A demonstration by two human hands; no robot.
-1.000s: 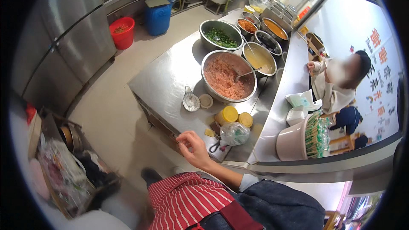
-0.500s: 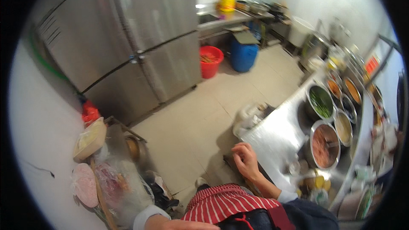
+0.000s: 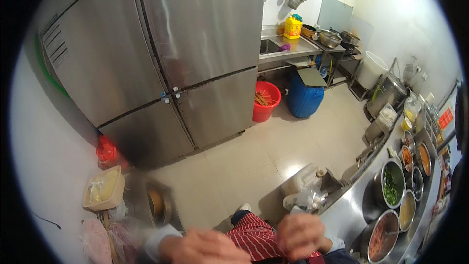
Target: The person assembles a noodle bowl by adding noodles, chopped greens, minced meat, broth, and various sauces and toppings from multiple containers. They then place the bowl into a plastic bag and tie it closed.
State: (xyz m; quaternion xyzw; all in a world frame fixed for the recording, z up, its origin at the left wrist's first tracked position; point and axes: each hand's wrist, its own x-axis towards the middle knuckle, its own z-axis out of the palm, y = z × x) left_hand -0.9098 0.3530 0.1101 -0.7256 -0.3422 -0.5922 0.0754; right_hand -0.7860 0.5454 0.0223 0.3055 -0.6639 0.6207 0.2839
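My left hand (image 3: 210, 247) is in front of my body at the lower edge, smeared by motion; how its fingers lie cannot be made out. My right hand (image 3: 300, 234) hovers beside it with its fingers curled in, nothing visible in them. Between the two hands shows a red and white striped apron (image 3: 256, 237). Both hands are apart from the things around them. Nearest the right hand stands a steel counter (image 3: 349, 210) with a bowl of minced meat (image 3: 381, 237) and a bowl of chopped greens (image 3: 390, 186).
A steel refrigerator (image 3: 200, 24) fills the far left. Beside it stand a red bucket (image 3: 266, 101) and a blue drum (image 3: 305, 95). Clear plastic jugs (image 3: 305, 181) sit on the floor by the counter. A cream tub (image 3: 105, 188) is at left.
The view has tilted up and shifted, showing more of the refrigerator and sink. My right hand has come away from the counter's edge toward my body, and my left hand has come further into view.
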